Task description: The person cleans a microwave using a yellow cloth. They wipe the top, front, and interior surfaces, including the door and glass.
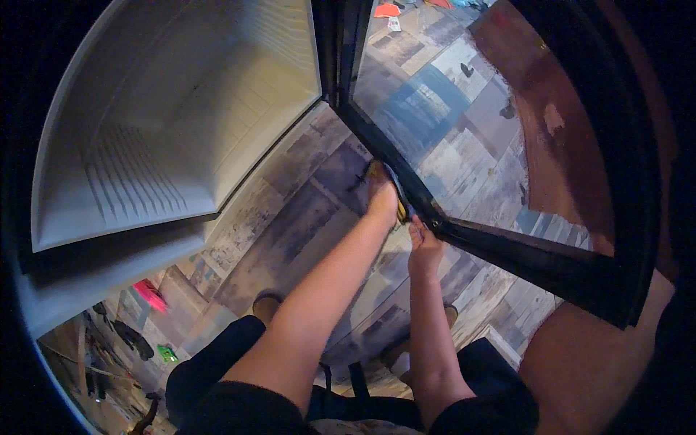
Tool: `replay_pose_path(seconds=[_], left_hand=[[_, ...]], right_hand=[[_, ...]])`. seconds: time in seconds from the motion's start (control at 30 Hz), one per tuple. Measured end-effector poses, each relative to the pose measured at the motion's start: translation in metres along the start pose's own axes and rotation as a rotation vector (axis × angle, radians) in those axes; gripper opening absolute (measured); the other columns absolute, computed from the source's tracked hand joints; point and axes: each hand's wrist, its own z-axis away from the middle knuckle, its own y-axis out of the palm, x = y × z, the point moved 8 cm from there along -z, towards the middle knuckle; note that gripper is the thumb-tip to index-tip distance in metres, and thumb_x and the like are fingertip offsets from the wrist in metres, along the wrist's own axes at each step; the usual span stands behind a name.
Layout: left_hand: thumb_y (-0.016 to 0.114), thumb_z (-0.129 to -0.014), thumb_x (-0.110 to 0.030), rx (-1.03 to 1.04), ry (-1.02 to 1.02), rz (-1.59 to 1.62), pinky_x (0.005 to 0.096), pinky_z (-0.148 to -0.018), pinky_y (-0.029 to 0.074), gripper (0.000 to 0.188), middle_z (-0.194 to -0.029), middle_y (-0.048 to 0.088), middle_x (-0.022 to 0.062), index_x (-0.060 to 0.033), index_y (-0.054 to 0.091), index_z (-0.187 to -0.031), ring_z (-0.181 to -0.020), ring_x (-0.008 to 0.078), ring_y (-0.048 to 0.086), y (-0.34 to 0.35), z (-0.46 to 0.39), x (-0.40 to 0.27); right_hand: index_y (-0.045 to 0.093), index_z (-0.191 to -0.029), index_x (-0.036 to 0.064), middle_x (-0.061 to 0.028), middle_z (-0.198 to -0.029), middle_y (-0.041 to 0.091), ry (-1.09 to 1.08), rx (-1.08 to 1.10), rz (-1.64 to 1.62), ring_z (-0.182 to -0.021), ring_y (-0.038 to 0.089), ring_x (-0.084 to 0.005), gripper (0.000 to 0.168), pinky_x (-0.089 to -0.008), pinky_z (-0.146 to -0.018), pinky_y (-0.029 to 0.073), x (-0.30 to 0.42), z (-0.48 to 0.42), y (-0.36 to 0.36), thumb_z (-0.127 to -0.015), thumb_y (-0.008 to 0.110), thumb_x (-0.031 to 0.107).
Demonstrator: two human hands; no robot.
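Observation:
A black-framed glass door (391,155) stands open beside a refrigerator cabinet with a white ribbed interior (179,136). My left hand (382,190) reaches to the door's bottom frame and is closed around a dark and yellow object (402,211), mostly hidden by the hand and too blurred to name. Close by on the right, my right hand (424,244) has its fingers bent together by the frame, near a small fitting (435,223). Whether it pinches anything cannot be made out. The cabinet's inside shows no shelves.
Patchwork wood-look flooring (283,228) lies below. A pink item (150,295), a green packet (167,354) and dark clutter (130,338) are at lower left. Through the glass, a reddish-brown surface (560,125) shows at right, with orange (387,11) and other scraps at the top.

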Motion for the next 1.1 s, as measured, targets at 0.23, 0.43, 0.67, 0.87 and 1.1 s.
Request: replay_pose_path(seconds=[0.23, 0.43, 0.67, 0.87, 1.1], left_hand=[[0.035, -0.098, -0.062, 0.210, 0.116, 0.334, 0.0399, -0.091, 0.050, 0.064, -0.111, 0.065, 0.0087, -0.0070, 0.055, -0.125, -0.101, 0.0270, 0.062, 0.030, -0.020, -0.148], [0.042, -0.099, -0.053, 0.340, -0.061, 0.453, 0.0397, -0.086, 0.052, 0.048, -0.101, 0.066, 0.0071, -0.0086, 0.059, -0.111, -0.093, 0.0257, 0.064, 0.040, 0.014, -0.059], [0.046, -0.099, -0.049, 0.407, -0.129, 0.463, 0.0395, -0.085, 0.052, 0.042, -0.099, 0.066, 0.0042, -0.0099, 0.060, -0.106, -0.092, 0.0226, 0.064, 0.062, 0.088, 0.003], [0.041, -0.101, -0.046, 0.394, -0.221, 0.443, 0.0359, -0.097, 0.045, 0.044, -0.120, 0.060, 0.0072, -0.0095, 0.057, -0.119, -0.111, 0.0234, 0.057, 0.056, 0.087, 0.060], [0.036, -0.103, -0.027, 0.290, 0.149, -0.657, 0.0399, -0.095, 0.045, 0.036, -0.125, 0.058, 0.0167, -0.0015, 0.051, -0.124, -0.114, 0.0321, 0.057, 0.026, 0.065, 0.098]], right_hand=[[0.042, -0.142, 0.017, -0.0042, -0.141, 0.047, 0.306, -0.073, -0.437, -0.119, 0.057, -0.0241, 0.050, -0.0346, -0.095, 0.047, 0.021, 0.010, 0.012, -0.094, 0.053, 0.004], [0.039, -0.144, 0.017, -0.0051, -0.145, 0.043, 0.232, 0.115, -0.318, -0.125, 0.053, -0.0268, 0.063, -0.0399, -0.100, 0.045, 0.037, 0.009, 0.019, -0.085, 0.045, -0.007], [0.042, -0.138, 0.006, -0.0060, -0.134, 0.049, 0.061, 0.118, 0.206, -0.123, 0.047, -0.0182, 0.052, -0.0323, -0.104, 0.039, 0.009, -0.002, -0.018, -0.089, 0.046, -0.008], [0.050, -0.135, 0.004, -0.0045, -0.134, 0.053, 0.260, 0.066, -0.201, -0.120, 0.048, -0.0177, 0.039, -0.0312, -0.104, 0.037, -0.001, -0.002, -0.016, -0.096, 0.048, -0.001], [0.048, -0.134, 0.003, -0.0065, -0.131, 0.053, 0.200, 0.106, -0.030, -0.118, 0.051, -0.0170, 0.039, -0.0320, -0.102, 0.040, 0.015, 0.000, -0.011, -0.095, 0.054, 0.004]])
